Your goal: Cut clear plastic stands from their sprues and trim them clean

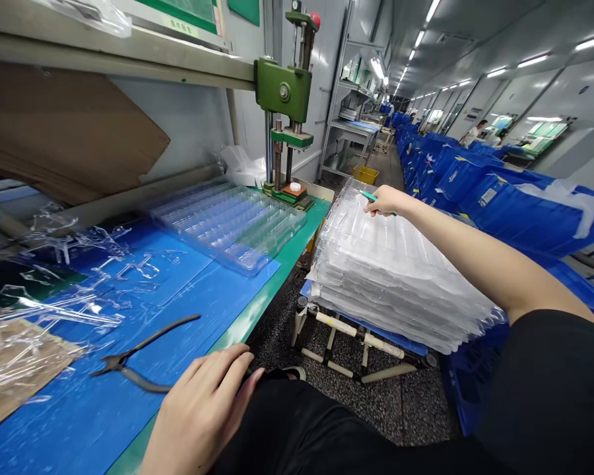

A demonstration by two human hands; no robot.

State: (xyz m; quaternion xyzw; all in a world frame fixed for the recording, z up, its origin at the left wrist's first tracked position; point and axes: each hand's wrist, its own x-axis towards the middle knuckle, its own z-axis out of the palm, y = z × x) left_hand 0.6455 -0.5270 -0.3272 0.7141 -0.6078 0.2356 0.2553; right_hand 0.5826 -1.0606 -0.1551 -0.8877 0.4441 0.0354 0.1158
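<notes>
My right hand (pixel 385 199) reaches out over a tall stack of clear plastic blister trays (pixel 391 270) on a low stand. It pinches a thin green stick-like tool (pixel 371 196) at the stack's far top edge. My left hand (pixel 202 406) rests palm down on the workbench's green front edge (pixel 257 303), fingers loosely spread, holding nothing. Dark pliers (pixel 138 359) lie on the blue mat just left of that hand. Another clear blister tray (pixel 228 221) lies on the bench further back.
A green hand press (pixel 284 99) stands at the bench's far end. Clear plastic offcuts (pixel 74 264) litter the mat at left, with cardboard (pixel 59 132) behind. Blue crates (pixel 499 191) line the aisle on the right. A distant person (pixel 475 130) stands far down the hall.
</notes>
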